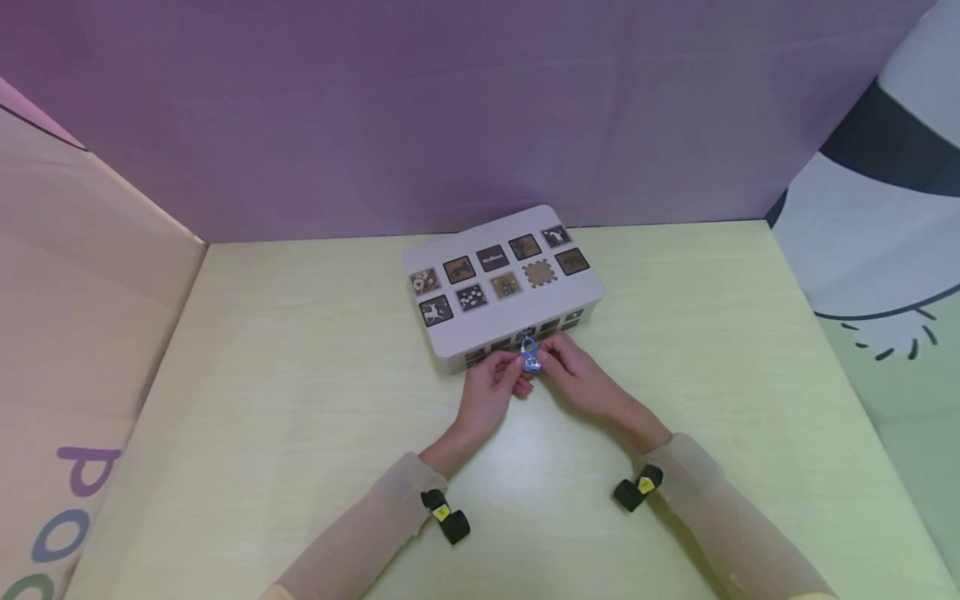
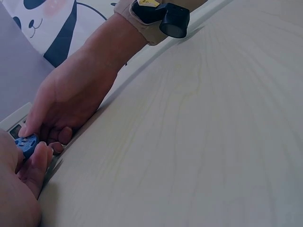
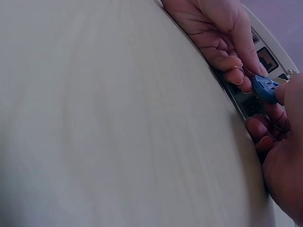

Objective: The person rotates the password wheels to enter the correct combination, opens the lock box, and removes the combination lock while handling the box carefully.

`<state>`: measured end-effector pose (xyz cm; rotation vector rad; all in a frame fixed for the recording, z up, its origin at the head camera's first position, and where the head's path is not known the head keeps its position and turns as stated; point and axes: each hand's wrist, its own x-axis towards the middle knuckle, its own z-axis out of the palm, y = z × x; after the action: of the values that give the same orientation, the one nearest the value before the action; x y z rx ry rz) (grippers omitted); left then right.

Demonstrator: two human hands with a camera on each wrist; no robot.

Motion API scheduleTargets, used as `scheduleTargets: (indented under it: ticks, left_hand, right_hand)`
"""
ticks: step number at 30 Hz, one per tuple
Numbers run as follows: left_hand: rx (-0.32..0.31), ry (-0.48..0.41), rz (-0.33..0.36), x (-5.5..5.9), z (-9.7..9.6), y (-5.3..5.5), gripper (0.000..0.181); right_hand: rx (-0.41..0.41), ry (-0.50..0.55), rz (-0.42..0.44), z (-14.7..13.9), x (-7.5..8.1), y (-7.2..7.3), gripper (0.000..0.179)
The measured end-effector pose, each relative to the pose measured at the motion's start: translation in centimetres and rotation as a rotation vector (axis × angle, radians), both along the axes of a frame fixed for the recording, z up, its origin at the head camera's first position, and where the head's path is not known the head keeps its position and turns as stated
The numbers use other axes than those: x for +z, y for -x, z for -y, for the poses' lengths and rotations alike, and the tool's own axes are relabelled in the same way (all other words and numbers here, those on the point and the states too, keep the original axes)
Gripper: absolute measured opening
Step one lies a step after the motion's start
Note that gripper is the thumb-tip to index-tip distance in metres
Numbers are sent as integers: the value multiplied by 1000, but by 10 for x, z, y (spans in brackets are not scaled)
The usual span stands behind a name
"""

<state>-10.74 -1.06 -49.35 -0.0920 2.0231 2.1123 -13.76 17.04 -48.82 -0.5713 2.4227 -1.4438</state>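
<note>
A small blue padlock (image 1: pixel 531 360) with a metal shackle is held between both hands, in front of a white box's near side. White marks like number dials show on the padlock (image 3: pixel 266 89) in the right wrist view. My left hand (image 1: pixel 486 390) pinches its left side between thumb and fingers. From the right, my right hand (image 1: pixel 583 380) grips the other side with thumb and fingertips. The white box (image 1: pixel 487 310), printed with square pictures, lies just beyond the hands. Fingers hide part of the padlock (image 2: pixel 28 144) in the left wrist view.
Under everything is a pale wood-grain table (image 1: pixel 315 450). A purple backdrop (image 1: pixel 420 117) rises behind the box, with printed panels at left and right. Black straps with small devices sit on both sleeves (image 1: pixel 375 517).
</note>
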Motion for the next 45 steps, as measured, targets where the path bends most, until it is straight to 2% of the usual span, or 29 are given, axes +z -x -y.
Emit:
scheduleTargets:
  ticks: [10, 19, 28, 35, 45]
  left_hand:
    - [4, -7, -10, -1, 0, 0, 20]
    - [6, 2, -6, 0, 0, 0, 20]
    - [9, -3, -1, -2, 0, 0, 20]
    - [6, -2, -5, -4, 0, 0, 20]
    - [3, 2, 15, -1, 0, 0, 19]
  right_hand:
    - [0, -9, -6, 0, -1, 0, 11]
    - [-44, -8, 38, 0, 1, 0, 19]
    - [-5, 14, 12, -1, -1, 0, 10]
    - [4, 8, -6, 0, 0, -1, 10]
    - [9, 15, 10, 1, 0, 0, 11]
